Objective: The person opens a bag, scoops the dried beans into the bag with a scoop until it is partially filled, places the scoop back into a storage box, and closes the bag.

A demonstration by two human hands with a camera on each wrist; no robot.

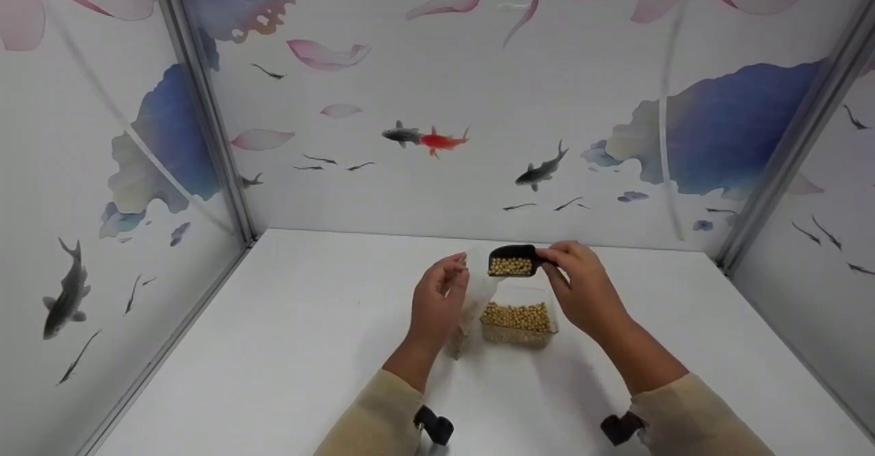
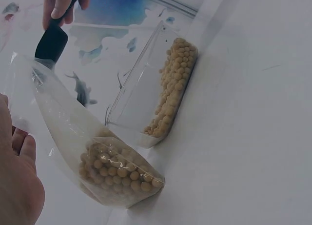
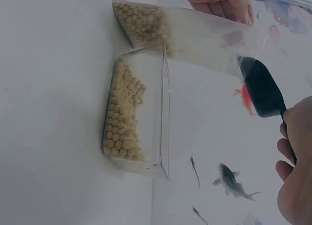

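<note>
Right hand (image 1: 584,292) pinches the handle of a black scoop (image 3: 263,91) loaded with soybeans (image 1: 511,266), its front end at the mouth of a clear plastic bag (image 3: 204,37). Left hand (image 1: 437,299) pinches the bag's upper edge. Hands are apart. The bag's bottom, holding soybeans, rests on the white table (image 1: 273,340), just left of a clear plastic box (image 3: 153,112) part-filled with soybeans; contact between them cannot be determined. Scoop is above the box's rim. Broad tabletop extends from bag and box to the left and right edges.
</note>
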